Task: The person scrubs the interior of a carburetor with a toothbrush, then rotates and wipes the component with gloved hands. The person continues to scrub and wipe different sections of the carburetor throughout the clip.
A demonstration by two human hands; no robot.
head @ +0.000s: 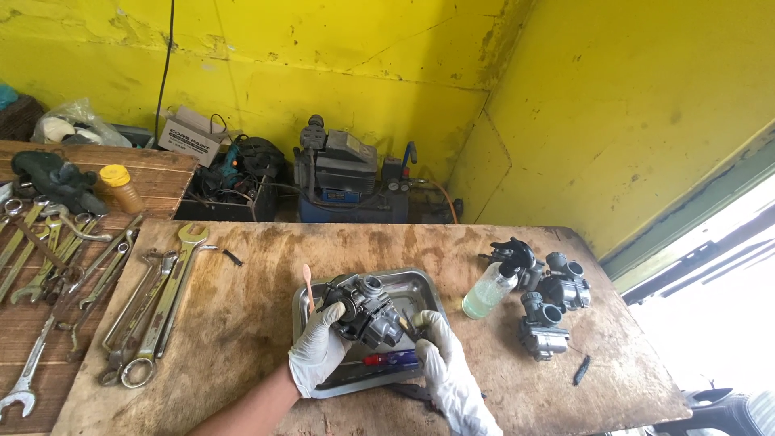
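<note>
Both hands wear white gloves. My left hand (317,351) grips a dark grey carburetor (367,307) from its left side and holds it just above a shiny metal tray (420,284). My right hand (446,365) touches the carburetor's lower right part, fingers pinched there. In the tray under the hands lies a screwdriver with a red and blue handle (391,357). A thin pink-tipped stick (307,284) stands up beside the left hand.
Several spanners (153,311) lie at the left on the wooden table (242,266). A spray bottle (489,289) and spare carburetors (553,303) sit at the right. An air compressor (347,182) and a crate of tools (234,182) stand against the yellow wall.
</note>
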